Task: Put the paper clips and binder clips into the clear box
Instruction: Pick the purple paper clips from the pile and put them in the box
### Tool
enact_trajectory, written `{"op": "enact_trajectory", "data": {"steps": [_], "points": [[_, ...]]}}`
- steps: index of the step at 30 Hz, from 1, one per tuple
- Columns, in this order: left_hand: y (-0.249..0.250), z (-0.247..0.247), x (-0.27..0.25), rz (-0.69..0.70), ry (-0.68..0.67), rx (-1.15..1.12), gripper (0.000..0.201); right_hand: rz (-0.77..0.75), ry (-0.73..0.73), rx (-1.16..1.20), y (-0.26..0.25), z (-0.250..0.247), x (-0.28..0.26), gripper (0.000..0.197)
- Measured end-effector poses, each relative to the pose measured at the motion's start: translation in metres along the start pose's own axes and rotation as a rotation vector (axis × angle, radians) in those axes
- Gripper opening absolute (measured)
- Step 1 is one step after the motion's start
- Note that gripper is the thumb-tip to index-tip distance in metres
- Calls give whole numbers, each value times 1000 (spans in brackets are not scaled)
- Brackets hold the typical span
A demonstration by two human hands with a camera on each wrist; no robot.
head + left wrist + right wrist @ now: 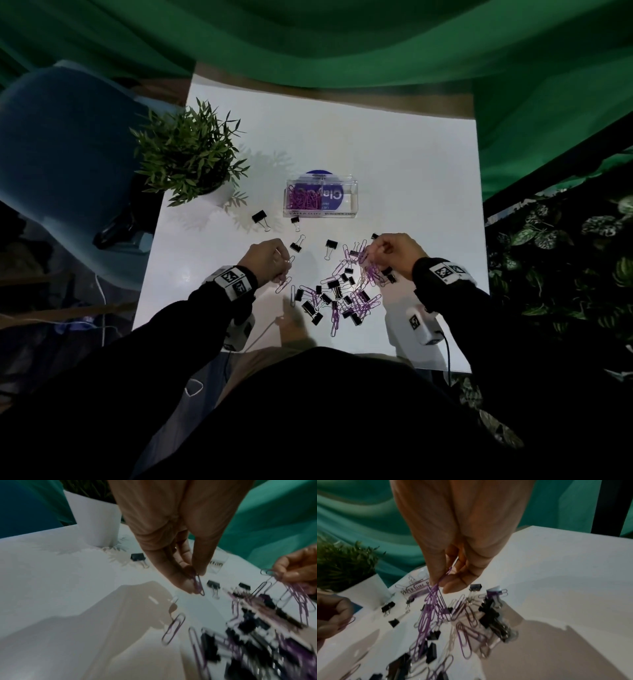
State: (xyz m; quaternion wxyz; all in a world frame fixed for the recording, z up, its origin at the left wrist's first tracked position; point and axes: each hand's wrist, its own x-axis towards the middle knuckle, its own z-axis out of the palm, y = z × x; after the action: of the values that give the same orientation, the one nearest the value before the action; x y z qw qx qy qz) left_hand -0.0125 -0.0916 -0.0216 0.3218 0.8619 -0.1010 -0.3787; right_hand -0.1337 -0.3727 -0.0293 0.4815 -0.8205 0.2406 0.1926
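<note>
Two hands work mid-frame: left hand [171, 536] pinches single purple clip [199, 585]; right hand [453, 536] grips dangling clip bunch [433, 601] over mixed pile [337, 298]. Clear box [321, 199] sits frame centre, above pile.

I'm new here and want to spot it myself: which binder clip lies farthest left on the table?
Start at the potted plant on the white table. Just right of its white pot, left of the clear box, lies a black binder clip. It sits alone, apart from the pile near the hands.
</note>
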Motion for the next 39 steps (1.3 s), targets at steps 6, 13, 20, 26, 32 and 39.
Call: {"op": "enact_trajectory", "data": {"steps": [6, 13, 20, 26, 32, 39], "points": [[37, -13, 26, 55, -11, -125, 7, 0, -26, 54, -15, -20, 5, 9], [66, -24, 42, 119, 74, -136, 9, -54, -9, 177, -42, -22, 10, 10], [95, -56, 80, 96, 315, -40, 7, -189, 190, 183, -115, -17, 58, 17], [96, -50, 95, 29, 259, 107, 18, -89, 192, -69, -145, 21, 94, 18], [72, -31, 80, 87, 327, 128, 27, -103, 180, 62, -108, 13, 82, 16], [44, 35, 63, -48, 218, 146, 11, 20, 144, -63, -16, -1, 13, 8]]}}
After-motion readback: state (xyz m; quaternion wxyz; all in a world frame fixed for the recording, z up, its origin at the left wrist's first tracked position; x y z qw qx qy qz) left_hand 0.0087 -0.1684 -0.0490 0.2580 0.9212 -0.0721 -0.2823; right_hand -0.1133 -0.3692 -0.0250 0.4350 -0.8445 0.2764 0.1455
